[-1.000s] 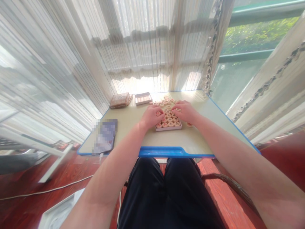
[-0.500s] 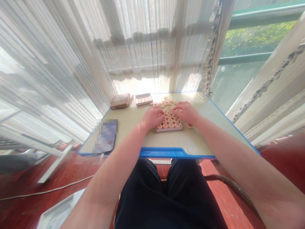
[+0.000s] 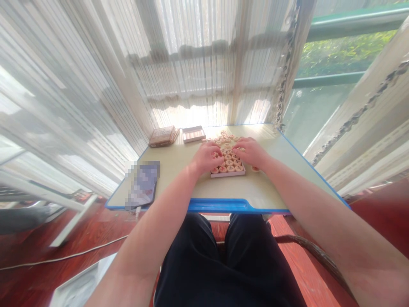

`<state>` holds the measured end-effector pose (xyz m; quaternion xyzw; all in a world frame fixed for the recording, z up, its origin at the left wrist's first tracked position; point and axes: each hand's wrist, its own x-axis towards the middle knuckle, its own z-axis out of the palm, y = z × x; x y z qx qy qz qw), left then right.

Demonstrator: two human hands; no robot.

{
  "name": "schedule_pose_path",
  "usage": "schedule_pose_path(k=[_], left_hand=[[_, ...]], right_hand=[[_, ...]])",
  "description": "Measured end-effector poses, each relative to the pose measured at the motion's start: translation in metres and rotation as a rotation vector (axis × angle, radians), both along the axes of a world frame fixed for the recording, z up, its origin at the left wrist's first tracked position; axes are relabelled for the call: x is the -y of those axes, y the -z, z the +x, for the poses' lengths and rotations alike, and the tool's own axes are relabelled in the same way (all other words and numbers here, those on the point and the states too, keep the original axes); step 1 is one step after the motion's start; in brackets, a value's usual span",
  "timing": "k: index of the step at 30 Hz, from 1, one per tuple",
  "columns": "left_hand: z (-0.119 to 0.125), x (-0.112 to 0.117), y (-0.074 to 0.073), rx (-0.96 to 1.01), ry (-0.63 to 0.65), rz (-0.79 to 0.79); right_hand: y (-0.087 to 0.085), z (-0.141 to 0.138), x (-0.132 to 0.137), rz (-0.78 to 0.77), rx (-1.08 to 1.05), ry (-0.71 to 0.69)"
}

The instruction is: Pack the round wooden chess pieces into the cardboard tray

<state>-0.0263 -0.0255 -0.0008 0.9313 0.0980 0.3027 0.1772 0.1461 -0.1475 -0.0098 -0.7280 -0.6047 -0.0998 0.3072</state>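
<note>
Several round wooden xiangqi pieces (image 3: pixel 229 163), marked with red and dark characters, lie in rows in a shallow box tray (image 3: pixel 228 174). My left hand (image 3: pixel 207 157) reaches over the tray's left side, its fingers and thumb curled about a piece there. At the tray's far right side, my right hand (image 3: pixel 252 152) has its thumb and fingers bent round another piece. Both hands partly cover the pieces beneath them. A single loose piece (image 3: pixel 254 169) lies right of the tray, below my right wrist. More loose pieces (image 3: pixel 225 137) are scattered behind the tray.
A second shallow box (image 3: pixel 194 140) stands at the back of the table (image 3: pixel 172 179), beside a stack of brown boxes (image 3: pixel 162 136). A phone with a blurred screen (image 3: pixel 143 183) rests at the left edge, a cable attached. Curtains (image 3: pixel 198 64) hang close behind the table.
The view has shifted very slightly. Both hands stay at the tray in nearly the same pose, and no piece has clearly moved.
</note>
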Motion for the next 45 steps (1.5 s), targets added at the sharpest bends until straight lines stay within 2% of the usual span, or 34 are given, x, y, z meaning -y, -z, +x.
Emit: schedule_pose_path(k=[5, 11, 16, 22, 26, 45], left_hand=[[0.001, -0.002, 0.002, -0.063, 0.028, 0.041], [0.0, -0.001, 0.0, -0.102, 0.037, 0.016], [0.0, -0.001, -0.001, -0.063, 0.041, -0.014], [0.0, -0.006, -0.001, 0.053, -0.027, -0.011], [-0.001, -0.008, -0.002, 0.064, -0.083, 0.003], [0.002, -0.013, 0.002, 0.04, -0.09, -0.006]], right_hand=[[0.0, 0.0, 0.0, -0.005, -0.002, 0.009], [-0.003, -0.001, 0.003, -0.012, -0.02, 0.027], [-0.002, 0.0, 0.002, -0.018, -0.018, 0.027], [-0.004, 0.0, 0.002, -0.039, -0.026, 0.044], [-0.003, 0.001, 0.002, -0.041, -0.024, 0.051], [-0.003, 0.002, 0.002, -0.085, 0.007, 0.035]])
